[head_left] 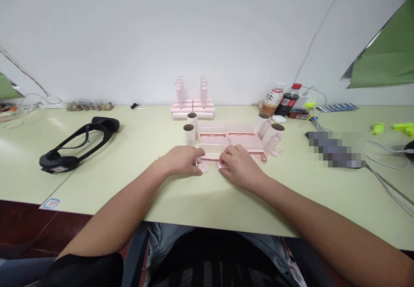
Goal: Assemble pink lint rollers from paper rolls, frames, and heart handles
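Observation:
Both my hands rest on the pale green table (123, 170), meeting over small pink plastic parts. My left hand (181, 161) is closed on a pink rod-and-disc piece (203, 165) at its fingertips. Fingers curled, my right hand (239, 166) presses on another pink disc (222, 164) at the rod's other end. Just behind them lie pink trays (226, 139) and upright pink tubes (189, 132). More pink tubes (271, 137) lean at the right of the trays.
A stack of pink parts (193, 105) stands at the back by the wall. A black headset (80, 142) lies to the left. Two drink bottles (280, 99), cables (384, 157) and a blurred-out object (336, 149) are at the right.

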A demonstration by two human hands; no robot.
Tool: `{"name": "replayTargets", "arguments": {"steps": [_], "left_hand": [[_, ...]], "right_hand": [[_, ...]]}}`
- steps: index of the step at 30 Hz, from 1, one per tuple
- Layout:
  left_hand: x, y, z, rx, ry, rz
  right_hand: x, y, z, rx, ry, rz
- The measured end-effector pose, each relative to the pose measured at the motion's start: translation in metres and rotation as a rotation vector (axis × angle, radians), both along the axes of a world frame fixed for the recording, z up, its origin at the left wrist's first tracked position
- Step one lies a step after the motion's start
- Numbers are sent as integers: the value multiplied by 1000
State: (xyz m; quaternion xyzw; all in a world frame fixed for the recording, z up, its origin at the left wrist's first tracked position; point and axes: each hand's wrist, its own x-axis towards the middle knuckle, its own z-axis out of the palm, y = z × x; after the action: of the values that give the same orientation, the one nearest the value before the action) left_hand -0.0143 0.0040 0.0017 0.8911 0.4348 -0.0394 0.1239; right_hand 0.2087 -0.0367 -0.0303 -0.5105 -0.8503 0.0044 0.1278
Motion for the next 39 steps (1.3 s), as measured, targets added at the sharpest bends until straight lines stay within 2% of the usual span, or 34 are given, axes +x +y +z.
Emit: {"name": "replayTargets", "arguments": {"steps": [10,14,17,23,32,39], "left_hand": [[3,-2,0,9,-5,17],[3,-2,0,-7,-7,30],[3,-1,-1,-9,-11,28],[2,2,-3,-8,-26,29],[0,4,0,-69,-50,19],[-1,4,2,-90,-59,5]], "right_hand": [[-1,0,-1,18,1,-4],[-10,-8,1,65,-21,83],[-20,-12,3,0,-101,135],[-33,-10,9,-192,-253,34],[-37,-2,17,-204,-279,61],[-37,1,11,-192,-277,81]]}}
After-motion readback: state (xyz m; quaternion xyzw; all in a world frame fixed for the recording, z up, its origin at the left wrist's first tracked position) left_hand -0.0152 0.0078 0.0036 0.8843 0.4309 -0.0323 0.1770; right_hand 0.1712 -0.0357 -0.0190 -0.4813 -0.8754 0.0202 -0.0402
